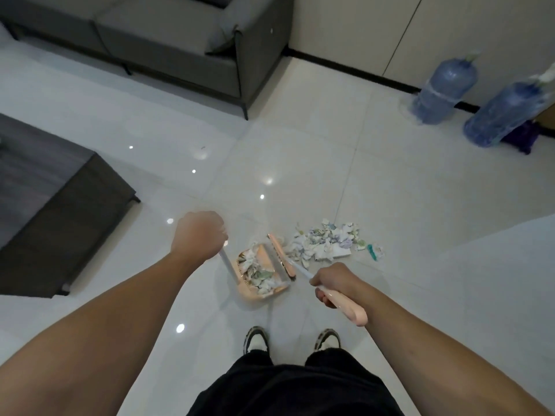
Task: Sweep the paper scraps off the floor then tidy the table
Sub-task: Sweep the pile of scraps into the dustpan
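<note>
A pile of torn paper scraps [326, 243] lies on the white tiled floor in front of my feet. Left of it stands a pink dustpan [250, 291] holding several scraps. My left hand [199, 235] is closed around the dustpan's upright white handle [227, 265]. My right hand [332, 283] grips the pink end of a broom handle [348, 310]. The pink broom head [280, 256] rests between the pile and the dustpan's mouth. A small teal piece [372, 252] lies at the pile's right edge.
A dark low table [60, 202] stands at the left. A grey sofa [168, 40] is behind it, at the back. Two blue water jugs [444, 91] and a purple item [522, 139] sit by the far right wall. My shoes [255, 342] are just below the dustpan.
</note>
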The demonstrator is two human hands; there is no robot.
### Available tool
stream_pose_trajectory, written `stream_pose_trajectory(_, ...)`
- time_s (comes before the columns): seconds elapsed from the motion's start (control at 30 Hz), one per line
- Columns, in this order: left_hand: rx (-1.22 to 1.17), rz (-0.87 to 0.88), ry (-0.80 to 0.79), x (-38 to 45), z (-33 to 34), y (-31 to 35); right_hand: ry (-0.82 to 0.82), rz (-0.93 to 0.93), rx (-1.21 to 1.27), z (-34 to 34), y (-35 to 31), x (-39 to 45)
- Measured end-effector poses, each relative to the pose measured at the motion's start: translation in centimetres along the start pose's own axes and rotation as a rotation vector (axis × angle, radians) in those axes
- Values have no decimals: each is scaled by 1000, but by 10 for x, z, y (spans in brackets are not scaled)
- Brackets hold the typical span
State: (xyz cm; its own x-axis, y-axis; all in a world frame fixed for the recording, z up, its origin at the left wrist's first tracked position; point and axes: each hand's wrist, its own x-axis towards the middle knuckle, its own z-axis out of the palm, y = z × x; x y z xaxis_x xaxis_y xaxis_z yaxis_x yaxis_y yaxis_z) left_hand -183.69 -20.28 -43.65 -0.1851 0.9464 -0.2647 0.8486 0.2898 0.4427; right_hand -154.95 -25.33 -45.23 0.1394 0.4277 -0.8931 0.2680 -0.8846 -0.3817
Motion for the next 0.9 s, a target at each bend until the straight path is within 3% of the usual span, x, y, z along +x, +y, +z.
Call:
stream_pose_trajectory(0.27,54,-118,95,-26,-26,-67,-118,-25,85,39,-34,7)
stream_pose_trajectory(0.63,1,-348,176,-59,-16,-116,-462,191,452,74,-38,90)
stream_pose_trajectory(0.73,-12,-348,180,-54,3,-110,-445,276,462,67,-23,113)
stream_pose_trajectory(0.9,-42,-317,138,-37,27,-82,-262,264,282,24,7,117)
